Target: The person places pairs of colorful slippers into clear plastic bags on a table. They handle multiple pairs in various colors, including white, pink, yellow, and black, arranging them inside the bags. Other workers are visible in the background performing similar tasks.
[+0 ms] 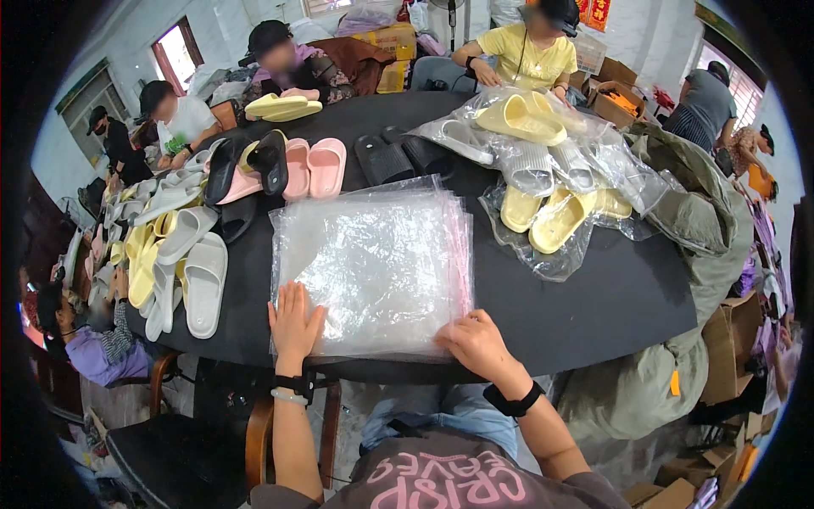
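Note:
A stack of clear plastic bags [373, 254] lies flat on the black table [610, 297] in front of me, with pinkish edges along its right side. My left hand [294, 322] rests on the near left corner of the stack, palm down and fingers spread. At the near right corner, my right hand [477, 343] has its fingers curled and pinched on the edge of a bag. How many layers it grips is hidden. Just beyond the stack are pink slides [314, 168] and black slides [398, 159].
Grey slides [203, 284] and yellow slides [146, 263] crowd the table's left side. Bagged yellow slides [561, 219] are heaped at the right, beside a large olive sack [721, 229]. A person in yellow [530, 64] sits opposite; other people work around the table. A black chair [186, 450] stands at my left.

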A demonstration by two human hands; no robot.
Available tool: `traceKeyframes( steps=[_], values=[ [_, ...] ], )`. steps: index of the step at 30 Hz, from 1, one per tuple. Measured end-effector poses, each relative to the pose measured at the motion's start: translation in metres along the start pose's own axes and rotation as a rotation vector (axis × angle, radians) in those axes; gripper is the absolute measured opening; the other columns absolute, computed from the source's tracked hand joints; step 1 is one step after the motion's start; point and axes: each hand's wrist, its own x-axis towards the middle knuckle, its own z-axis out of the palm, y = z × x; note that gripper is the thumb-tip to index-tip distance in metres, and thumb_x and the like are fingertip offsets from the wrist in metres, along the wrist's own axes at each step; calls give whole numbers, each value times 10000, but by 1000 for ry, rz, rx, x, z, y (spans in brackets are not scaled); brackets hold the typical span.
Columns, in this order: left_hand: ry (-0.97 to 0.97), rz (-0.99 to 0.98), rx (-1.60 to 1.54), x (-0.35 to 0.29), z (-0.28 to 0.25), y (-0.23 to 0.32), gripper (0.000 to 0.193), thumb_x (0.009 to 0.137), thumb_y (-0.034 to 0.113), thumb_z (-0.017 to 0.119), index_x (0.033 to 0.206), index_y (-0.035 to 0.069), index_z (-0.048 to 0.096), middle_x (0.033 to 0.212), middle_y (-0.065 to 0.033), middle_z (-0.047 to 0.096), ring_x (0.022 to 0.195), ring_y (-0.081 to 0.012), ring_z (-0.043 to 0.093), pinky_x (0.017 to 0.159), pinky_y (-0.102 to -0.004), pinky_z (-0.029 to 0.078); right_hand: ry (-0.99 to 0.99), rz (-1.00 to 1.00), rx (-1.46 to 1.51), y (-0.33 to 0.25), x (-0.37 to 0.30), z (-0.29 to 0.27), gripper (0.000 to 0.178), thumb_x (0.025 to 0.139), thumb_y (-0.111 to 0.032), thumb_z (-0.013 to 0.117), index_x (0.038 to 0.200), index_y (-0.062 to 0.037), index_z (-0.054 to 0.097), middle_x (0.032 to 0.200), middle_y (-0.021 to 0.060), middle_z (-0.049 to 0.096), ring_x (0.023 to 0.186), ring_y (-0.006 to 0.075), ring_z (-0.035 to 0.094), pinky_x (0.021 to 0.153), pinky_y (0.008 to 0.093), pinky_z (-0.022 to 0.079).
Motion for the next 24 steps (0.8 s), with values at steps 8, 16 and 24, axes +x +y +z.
traceKeyframes(
  steps=[8, 16, 24],
  values=[
    [1, -9, -27, -3, -4, 0, 690, 896, 483, 478, 1423, 57, 348, 1492, -152, 300, 1393, -312, 241, 1127, -506, 121, 5, 231, -32, -20, -9, -55, 165, 801, -155, 671, 959, -111, 684, 884, 55, 681, 850, 239, 630, 783, 354, 434],
    [18, 42, -69, 7, -2, 11, 689, 877, 481, 499, 1388, 31, 396, 1469, -163, 339, 1386, -320, 256, 1118, -529, 141, -106, -564, 843, -134, 47, -145, 217, 846, -274, 679, 920, -70, 677, 859, 97, 695, 727, 206, 664, 629, 316, 439],
    [-9, 8, -26, 1, -7, 3, 672, 883, 440, 506, 1403, 35, 375, 1486, -165, 309, 1389, -316, 252, 1122, -515, 132, 180, -725, 946, -179, 76, -109, 232, 920, -318, 596, 1150, -293, 602, 848, 45, 611, 632, 136, 565, 548, 252, 376]
  ],
)
